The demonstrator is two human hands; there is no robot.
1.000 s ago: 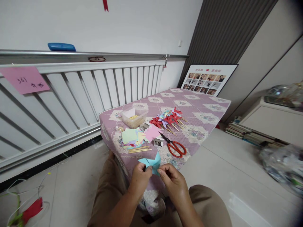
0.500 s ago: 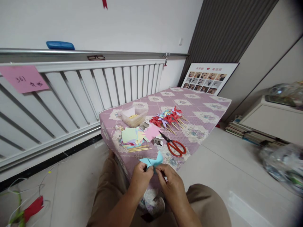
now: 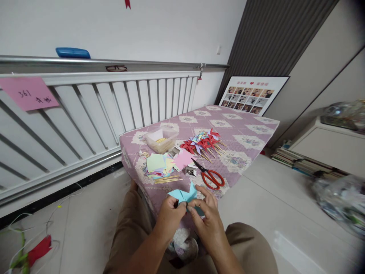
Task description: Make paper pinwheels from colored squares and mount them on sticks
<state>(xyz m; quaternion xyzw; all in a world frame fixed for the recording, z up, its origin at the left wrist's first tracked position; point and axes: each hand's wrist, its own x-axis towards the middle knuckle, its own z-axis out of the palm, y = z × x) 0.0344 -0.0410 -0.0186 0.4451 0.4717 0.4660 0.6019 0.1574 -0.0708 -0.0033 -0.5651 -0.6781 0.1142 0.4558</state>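
A light-blue paper pinwheel (image 3: 185,195), partly folded, is held between both hands over the near edge of the table. My left hand (image 3: 171,213) is closed, pinching its left side with thumb and fingers. My right hand (image 3: 205,213) has thumb and index finger pressed at its centre, while the other fingers are raised against the right blade. Whether a small pin is between the fingertips I cannot make out. Just beyond lie several thin wooden sticks (image 3: 168,179), a small open box of pins (image 3: 190,171) and red-handled scissors (image 3: 211,178).
Coloured paper squares (image 3: 156,163) lie behind the sticks, near a clear plastic container (image 3: 161,140) with sticks in it. Finished red and lilac pinwheels (image 3: 203,142) are piled at centre. A patterned cloth covers the table (image 3: 245,129); a white radiator (image 3: 159,99) runs along the left.
My right hand's outer fingers have lifted and spread up to the pinwheel's right blade. The left hand keeps its pinch in nearly the same spot.
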